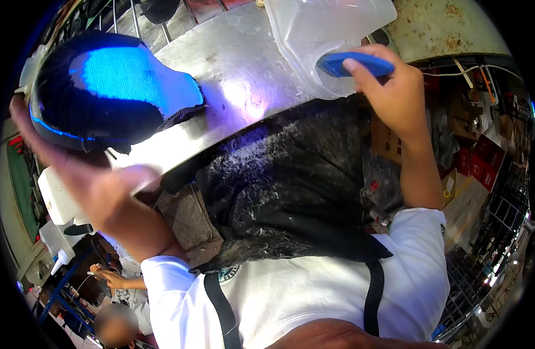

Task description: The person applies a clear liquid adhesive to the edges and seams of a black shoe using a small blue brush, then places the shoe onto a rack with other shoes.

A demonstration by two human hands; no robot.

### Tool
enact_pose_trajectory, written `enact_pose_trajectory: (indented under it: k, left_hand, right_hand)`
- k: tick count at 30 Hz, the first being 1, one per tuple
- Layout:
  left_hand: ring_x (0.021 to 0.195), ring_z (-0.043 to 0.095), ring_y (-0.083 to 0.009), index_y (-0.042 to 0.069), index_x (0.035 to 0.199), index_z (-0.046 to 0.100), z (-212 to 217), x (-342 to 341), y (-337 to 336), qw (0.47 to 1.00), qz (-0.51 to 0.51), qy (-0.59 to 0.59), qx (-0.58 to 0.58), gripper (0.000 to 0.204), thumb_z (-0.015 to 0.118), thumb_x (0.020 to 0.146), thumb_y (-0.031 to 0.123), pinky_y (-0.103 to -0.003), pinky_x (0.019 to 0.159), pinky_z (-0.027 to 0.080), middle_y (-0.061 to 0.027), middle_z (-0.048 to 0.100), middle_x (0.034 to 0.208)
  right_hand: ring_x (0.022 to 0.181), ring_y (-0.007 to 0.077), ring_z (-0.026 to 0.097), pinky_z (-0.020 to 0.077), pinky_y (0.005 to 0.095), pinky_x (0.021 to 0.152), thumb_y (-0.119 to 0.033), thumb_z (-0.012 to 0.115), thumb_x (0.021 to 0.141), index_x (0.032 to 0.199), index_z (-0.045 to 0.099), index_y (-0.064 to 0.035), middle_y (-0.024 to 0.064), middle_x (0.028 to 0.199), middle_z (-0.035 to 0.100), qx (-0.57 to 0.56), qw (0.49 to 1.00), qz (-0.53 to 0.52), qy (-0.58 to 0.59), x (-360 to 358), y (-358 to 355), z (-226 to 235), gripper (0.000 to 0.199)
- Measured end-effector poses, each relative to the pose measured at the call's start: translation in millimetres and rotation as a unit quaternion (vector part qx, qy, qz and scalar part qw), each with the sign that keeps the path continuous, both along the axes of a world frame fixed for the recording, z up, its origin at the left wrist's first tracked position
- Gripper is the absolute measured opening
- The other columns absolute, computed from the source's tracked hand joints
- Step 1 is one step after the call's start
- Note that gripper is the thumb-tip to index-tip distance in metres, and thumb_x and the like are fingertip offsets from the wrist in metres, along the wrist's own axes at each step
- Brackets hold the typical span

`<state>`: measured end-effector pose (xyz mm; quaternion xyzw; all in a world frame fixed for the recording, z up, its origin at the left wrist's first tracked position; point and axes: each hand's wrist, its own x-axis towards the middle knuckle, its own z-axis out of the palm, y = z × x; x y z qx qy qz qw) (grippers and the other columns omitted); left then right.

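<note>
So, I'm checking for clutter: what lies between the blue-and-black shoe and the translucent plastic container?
In the head view, only the metal worktop lies between the shoe and the plastic container, with bright glare and small marks on it.

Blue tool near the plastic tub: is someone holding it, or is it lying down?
Held: the right hand grips the blue tool, thumb against it.

Stretches between the right hand [396, 93] and left hand [93, 183] as a scuffed metal tabletop [226, 52]; carries a translucent plastic container [331, 32] near the former and, apparently, a black-and-blue shoe [119, 84] just beside the latter.
</note>
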<state>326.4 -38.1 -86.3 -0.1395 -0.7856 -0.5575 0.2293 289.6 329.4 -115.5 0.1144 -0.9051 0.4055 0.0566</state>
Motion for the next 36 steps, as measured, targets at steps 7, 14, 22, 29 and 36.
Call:
enact_pose_trajectory:
  k: [7, 14, 22, 29, 36]
  left_hand:
    - [0.119, 0.059, -0.0303, -0.004, 0.140, 0.043, -7, 21, -18, 0.973, 0.025, -0.184, -0.139, 0.106, 0.095, 0.055, 0.033, -0.044, 0.103, 0.048, -0.0167, 0.059, 0.130]
    - [0.121, 0.058, -0.0328, -0.006, 0.141, 0.039, -24, 18, -22, 0.987, 0.032, 0.005, -0.158, 0.099, 0.093, 0.061, 0.016, -0.046, 0.103, 0.049, -0.0193, 0.057, 0.131]
    - [0.120, 0.060, -0.0302, 0.000, 0.137, 0.050, -33, 6, -17, 0.897, -0.017, 0.025, -0.441, 0.090, 0.094, 0.063, 0.027, -0.045, 0.106, 0.045, -0.0135, 0.063, 0.128]
    - [0.137, 0.045, -0.0317, 0.002, 0.147, 0.041, 21, 3, 37, 0.975, 0.118, -0.168, -0.080, 0.086, 0.067, 0.076, 0.042, -0.046, 0.117, 0.032, -0.0163, 0.047, 0.149]
    - [0.144, 0.035, -0.0405, 0.000, 0.151, 0.034, -34, 75, 38, 0.929, 0.054, -0.204, 0.304, 0.086, 0.027, 0.097, 0.066, -0.056, 0.121, 0.021, -0.0258, 0.031, 0.157]
  right_hand:
    - [0.072, 0.0272, 0.070, 0.0544, 0.0345, 0.066, -0.019, 0.075, 0.087, 0.094, 0.070, -0.0033, 0.0136, 0.085, 0.071, 0.106, 0.971, 0.134, 0.165, -3, 1, 1, 0.018]
    - [0.058, 0.0218, 0.068, 0.0526, 0.0306, 0.055, -0.019, 0.076, 0.086, 0.092, 0.070, -0.0014, 0.0109, 0.069, 0.069, 0.042, 0.991, 0.023, 0.121, 6, -7, -6, 0.019]
    - [0.071, 0.0080, 0.063, 0.0513, 0.0225, 0.068, -0.017, 0.074, 0.092, 0.107, 0.071, 0.0015, 0.0044, 0.079, 0.069, -0.178, 0.975, 0.097, -0.088, -5, 23, -18, 0.024]
    - [0.061, 0.0095, 0.064, 0.0514, 0.0230, 0.055, -0.018, 0.071, 0.093, 0.108, 0.068, 0.0014, 0.0050, 0.083, 0.070, -0.361, 0.882, -0.001, -0.304, -8, 38, -14, 0.024]
    - [0.059, 0.0197, 0.065, 0.0503, 0.0299, 0.046, -0.021, 0.067, 0.094, 0.108, 0.065, 0.0091, 0.0149, 0.082, 0.070, -0.453, 0.865, -0.102, -0.190, 24, 36, -38, 0.033]
